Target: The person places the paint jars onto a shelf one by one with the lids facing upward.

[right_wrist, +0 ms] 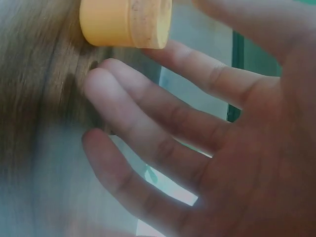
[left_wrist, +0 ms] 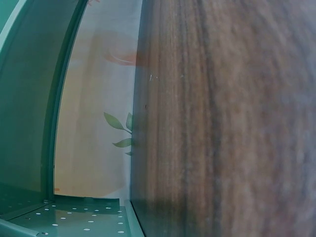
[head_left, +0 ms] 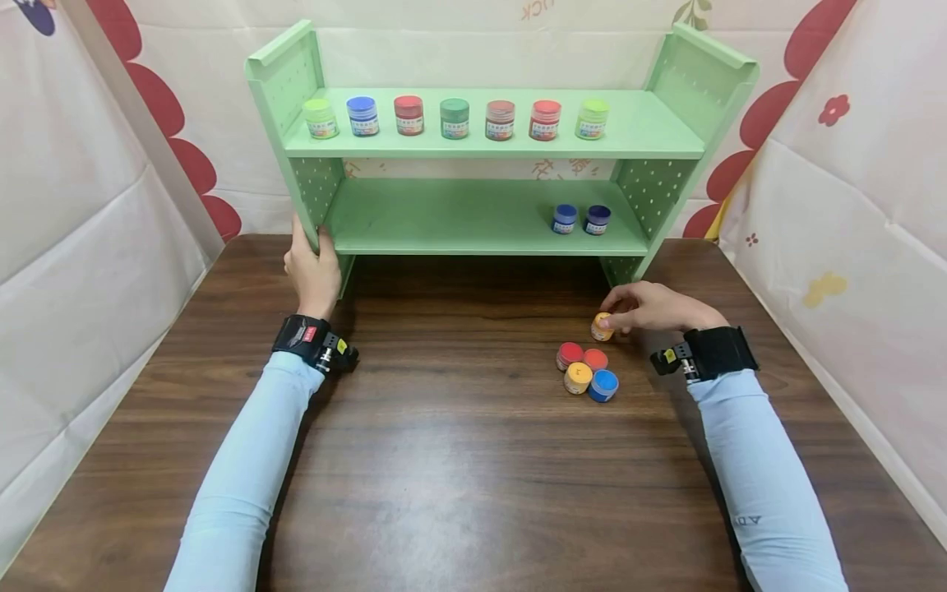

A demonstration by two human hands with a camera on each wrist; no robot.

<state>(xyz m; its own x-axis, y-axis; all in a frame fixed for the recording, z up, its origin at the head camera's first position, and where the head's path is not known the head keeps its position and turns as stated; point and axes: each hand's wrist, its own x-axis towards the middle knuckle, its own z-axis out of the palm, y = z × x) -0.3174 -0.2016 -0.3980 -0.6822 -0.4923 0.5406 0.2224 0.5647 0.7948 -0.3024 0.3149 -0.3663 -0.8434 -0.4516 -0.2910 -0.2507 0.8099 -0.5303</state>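
Observation:
My left hand (head_left: 314, 271) grips the lower left side panel of a green two-tier shelf (head_left: 444, 215). In the left wrist view that hand is out of sight. At the shelf's front right, my right hand (head_left: 654, 307) pinches a small yellow-orange paint jar (head_left: 601, 329) between thumb and index finger. The right wrist view shows this jar (right_wrist: 123, 22) close up, the other fingers loosely bent below it. Just nearer than the hand, a red jar (head_left: 569, 355), an orange-red jar (head_left: 595, 359), a yellow jar (head_left: 578, 376) and a blue jar (head_left: 603, 384) cluster on the table.
On the upper tier several paint jars stand in a row, a green one (head_left: 455, 118) among them. Two blue jars (head_left: 564, 219) stand at the lower tier's right. A brown wooden table (head_left: 444, 460) lies beneath, with white patterned cloth (head_left: 851, 205) around it.

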